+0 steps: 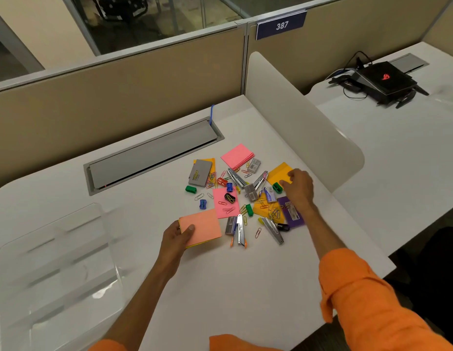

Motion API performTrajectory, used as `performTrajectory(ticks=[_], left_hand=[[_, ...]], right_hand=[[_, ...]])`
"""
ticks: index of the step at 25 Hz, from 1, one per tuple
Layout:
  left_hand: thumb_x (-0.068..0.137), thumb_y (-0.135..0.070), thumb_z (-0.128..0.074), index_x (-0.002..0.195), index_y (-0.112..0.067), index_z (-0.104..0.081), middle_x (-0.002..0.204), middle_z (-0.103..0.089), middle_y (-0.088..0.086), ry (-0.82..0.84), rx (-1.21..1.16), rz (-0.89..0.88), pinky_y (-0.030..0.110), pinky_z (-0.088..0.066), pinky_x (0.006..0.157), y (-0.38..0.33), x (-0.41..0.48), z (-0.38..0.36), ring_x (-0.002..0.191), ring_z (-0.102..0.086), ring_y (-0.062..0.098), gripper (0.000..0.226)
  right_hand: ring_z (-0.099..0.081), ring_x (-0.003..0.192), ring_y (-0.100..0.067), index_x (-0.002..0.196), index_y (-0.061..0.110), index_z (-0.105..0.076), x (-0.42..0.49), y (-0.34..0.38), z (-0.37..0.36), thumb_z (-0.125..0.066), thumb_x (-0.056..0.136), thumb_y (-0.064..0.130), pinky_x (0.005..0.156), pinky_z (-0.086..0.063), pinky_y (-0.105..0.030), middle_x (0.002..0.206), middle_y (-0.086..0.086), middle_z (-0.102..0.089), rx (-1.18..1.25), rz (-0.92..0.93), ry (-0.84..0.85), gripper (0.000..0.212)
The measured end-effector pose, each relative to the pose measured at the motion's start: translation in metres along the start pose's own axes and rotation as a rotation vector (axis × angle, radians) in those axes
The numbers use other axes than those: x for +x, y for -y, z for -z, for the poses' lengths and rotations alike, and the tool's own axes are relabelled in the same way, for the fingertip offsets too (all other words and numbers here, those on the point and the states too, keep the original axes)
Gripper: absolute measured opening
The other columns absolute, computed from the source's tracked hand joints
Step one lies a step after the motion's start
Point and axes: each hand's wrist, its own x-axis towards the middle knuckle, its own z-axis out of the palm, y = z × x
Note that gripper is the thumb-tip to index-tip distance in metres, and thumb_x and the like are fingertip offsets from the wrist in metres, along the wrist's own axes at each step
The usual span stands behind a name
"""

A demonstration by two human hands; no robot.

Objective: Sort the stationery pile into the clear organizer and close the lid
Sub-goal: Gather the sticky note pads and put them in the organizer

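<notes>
White surface (245, 287): stationery pile (242, 193) sits mid-desk; clear organizer (56, 262) well left of pile. L hand (176, 240) grips salmon sticky pad (201, 225) at pile's near-left edge. R hand (298, 186), fingers curled on orange pad (280, 173) at pile's far-right edge; grip unclear. Risk: lifting it may knock adjacent green sharpener (277, 187).

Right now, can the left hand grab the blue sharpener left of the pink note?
Probably not yet: the left hand grips the salmon sticky pad, so it is occupied. The blue sharpener lies uncovered just beyond it.
</notes>
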Motion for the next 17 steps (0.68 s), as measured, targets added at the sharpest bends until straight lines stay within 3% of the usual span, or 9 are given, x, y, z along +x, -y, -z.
performTrajectory(ticks=[8,11,15,17], left_hand=[[0.094,-0.017,-0.063,0.114,-0.018,-0.063,0.114,-0.07,0.008,-0.025,0.003,-0.002,0.045,-0.051,0.095,0.001,0.005,0.004,0.106,-0.065,0.029,0.02],[0.094,-0.016,-0.063,0.105,-0.023,-0.063,0.111,-0.07,0.006,-0.047,0.001,0.001,0.043,-0.051,0.093,-0.001,0.006,0.007,0.101,-0.065,0.026,0.013],[0.094,-0.017,-0.063,0.102,-0.025,-0.062,0.11,-0.069,0.004,-0.058,0.007,0.009,0.044,-0.051,0.094,-0.001,0.008,0.007,0.101,-0.064,0.026,0.012],[0.094,-0.018,-0.063,0.106,-0.024,-0.062,0.111,-0.069,0.005,-0.058,0.011,0.01,0.044,-0.051,0.095,0.001,0.01,0.006,0.104,-0.064,0.027,0.013]], right_hand=[[-0.051,0.112,-0.041,0.116,-0.001,-0.06,0.059,-0.017,-0.006,-0.08,0.077,0.031,0.09,-0.044,-0.044,0.12,-0.024,-0.057,-0.235,-0.053,0.051,0.055],[-0.053,0.11,-0.041,0.111,0.001,-0.063,0.067,-0.018,-0.01,-0.082,0.072,0.035,0.088,-0.045,-0.043,0.117,-0.024,-0.059,-0.247,-0.096,0.081,0.055],[-0.06,0.094,-0.039,0.086,-0.002,-0.066,0.076,-0.027,-0.014,-0.082,0.072,0.035,0.071,-0.045,-0.036,0.1,-0.027,-0.064,-0.179,-0.104,0.126,0.043],[-0.057,0.077,-0.031,0.065,0.003,-0.054,0.075,-0.028,-0.011,-0.077,0.079,0.027,0.056,-0.035,-0.027,0.077,-0.02,-0.061,-0.119,-0.078,0.115,0.036]])
